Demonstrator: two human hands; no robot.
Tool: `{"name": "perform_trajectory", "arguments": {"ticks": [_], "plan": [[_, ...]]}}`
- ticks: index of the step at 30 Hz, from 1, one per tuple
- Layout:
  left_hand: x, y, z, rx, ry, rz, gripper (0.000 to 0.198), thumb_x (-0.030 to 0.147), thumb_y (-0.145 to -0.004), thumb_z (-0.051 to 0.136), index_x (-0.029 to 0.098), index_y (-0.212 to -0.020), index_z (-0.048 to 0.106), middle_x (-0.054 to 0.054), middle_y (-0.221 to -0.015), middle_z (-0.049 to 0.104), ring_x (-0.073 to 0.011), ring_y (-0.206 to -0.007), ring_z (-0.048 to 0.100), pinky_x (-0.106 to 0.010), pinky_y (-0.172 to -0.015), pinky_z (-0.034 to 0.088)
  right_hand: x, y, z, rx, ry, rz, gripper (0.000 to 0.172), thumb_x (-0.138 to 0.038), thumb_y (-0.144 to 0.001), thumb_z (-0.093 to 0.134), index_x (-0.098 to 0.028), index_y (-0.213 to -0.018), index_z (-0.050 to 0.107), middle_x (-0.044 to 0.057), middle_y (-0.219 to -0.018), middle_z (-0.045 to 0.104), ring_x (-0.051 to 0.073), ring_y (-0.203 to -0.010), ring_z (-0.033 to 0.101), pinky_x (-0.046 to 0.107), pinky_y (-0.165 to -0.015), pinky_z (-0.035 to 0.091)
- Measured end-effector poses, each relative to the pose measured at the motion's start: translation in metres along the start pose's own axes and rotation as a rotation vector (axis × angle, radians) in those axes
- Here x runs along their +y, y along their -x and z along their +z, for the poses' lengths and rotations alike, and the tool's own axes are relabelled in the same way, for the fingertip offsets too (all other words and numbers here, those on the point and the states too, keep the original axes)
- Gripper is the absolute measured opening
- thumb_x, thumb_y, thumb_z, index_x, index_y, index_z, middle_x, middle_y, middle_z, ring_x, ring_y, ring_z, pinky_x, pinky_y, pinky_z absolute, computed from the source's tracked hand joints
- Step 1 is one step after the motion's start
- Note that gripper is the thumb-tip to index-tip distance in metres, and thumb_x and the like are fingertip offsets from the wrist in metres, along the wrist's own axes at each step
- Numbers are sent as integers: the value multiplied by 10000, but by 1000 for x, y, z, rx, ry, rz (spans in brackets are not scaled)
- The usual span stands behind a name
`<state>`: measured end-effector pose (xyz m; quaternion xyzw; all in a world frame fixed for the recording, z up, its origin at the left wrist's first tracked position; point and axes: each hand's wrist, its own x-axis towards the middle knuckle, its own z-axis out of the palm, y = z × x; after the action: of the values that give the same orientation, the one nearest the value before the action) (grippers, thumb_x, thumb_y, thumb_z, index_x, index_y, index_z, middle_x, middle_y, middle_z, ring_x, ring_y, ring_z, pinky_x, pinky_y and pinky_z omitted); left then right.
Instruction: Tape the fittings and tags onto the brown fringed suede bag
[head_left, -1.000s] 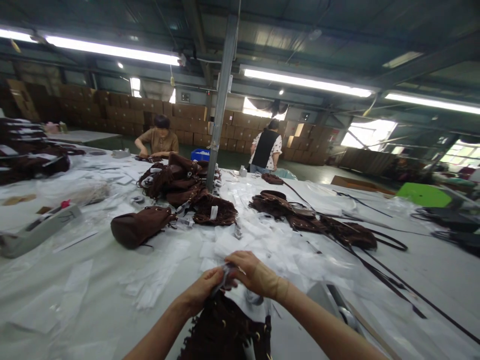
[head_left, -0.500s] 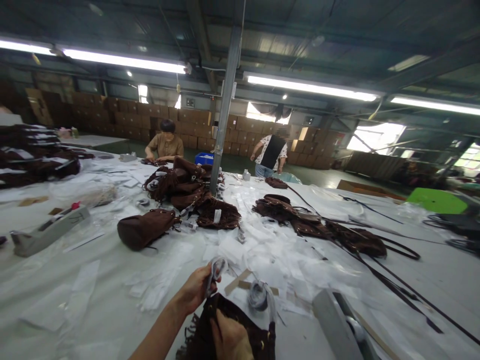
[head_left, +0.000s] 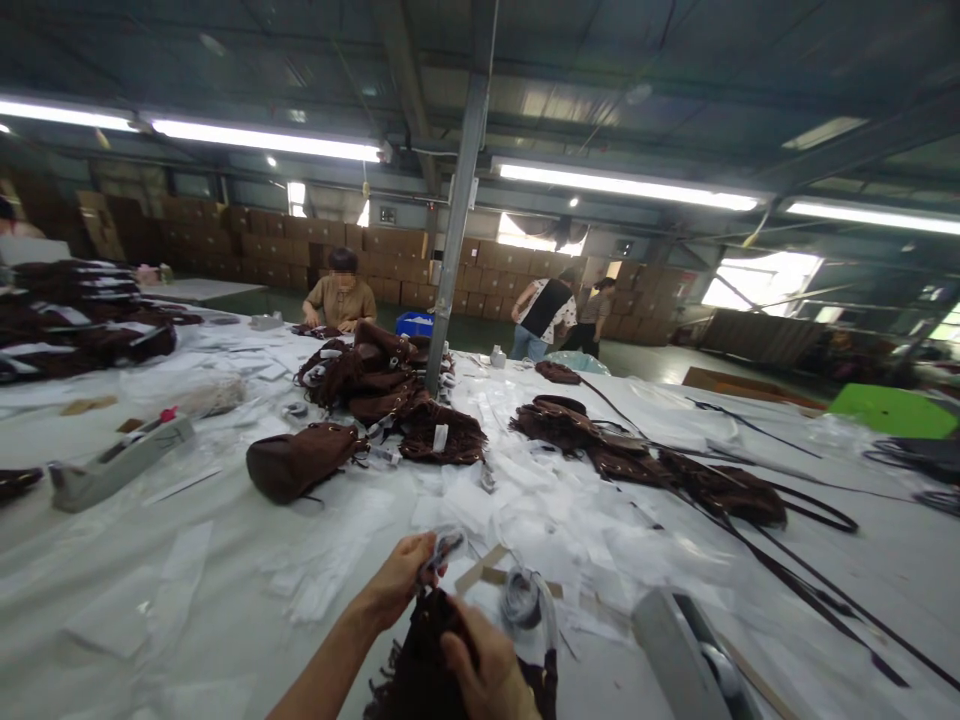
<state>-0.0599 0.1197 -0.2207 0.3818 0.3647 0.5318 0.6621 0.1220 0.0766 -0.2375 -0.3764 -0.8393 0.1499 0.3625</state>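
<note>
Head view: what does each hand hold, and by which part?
Left hand: grey wrapped loop, by its lower part; right hand: brown bag, near its top.

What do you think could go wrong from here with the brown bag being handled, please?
The grey wrapped loop might slip, since only the left hand grips it while the right hand is at the brown bag. The grey wrapped coil lies close beyond the right hand, so it could get knocked.
</note>
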Motion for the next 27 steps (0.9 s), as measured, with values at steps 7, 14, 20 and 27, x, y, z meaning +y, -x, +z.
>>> {"name": "perform_trajectory", "arguments": {"ticks": [7,14,20,27], "plan": [[15,11,27,-109,-156,46,504,614,-750,636,112,-714,619,9,-602,496,-83,-525,375,-218,-506,273,-7,-84,-84,-241,-127,-58,373,-285,-869,591,-219,-1236,582,82,-1124,651,214,-1039,598,358,-945,474],[-1,28,27,-38,-30,-43,486,562,-695,727,128,-911,687,15,-631,526,-78,-532,404,-197,-491,302,-14,-75,-73,-291,-134,-48,256,-203,-868,553,-199,-1111,635,47,-946,667,175,-881,616,274,-816,485],[-5,37,16,32,-57,-171,477,530,-600,806,155,-883,722,-41,-784,675,-179,-736,593,-251,-655,497,-24,-67,-70,-320,-144,-2,255,-309,-851,615,-213,-1085,645,36,-922,664,180,-912,608,248,-789,477],[-25,29,-12,165,-217,-182,601,593,-396,849,189,-828,741,-67,-864,734,-351,-922,639,-397,-722,579,-14,-65,-50,-309,-68,36,218,-331,-853,606,-218,-1031,659,-16,-835,667,155,-885,608,186,-743,460]]}}
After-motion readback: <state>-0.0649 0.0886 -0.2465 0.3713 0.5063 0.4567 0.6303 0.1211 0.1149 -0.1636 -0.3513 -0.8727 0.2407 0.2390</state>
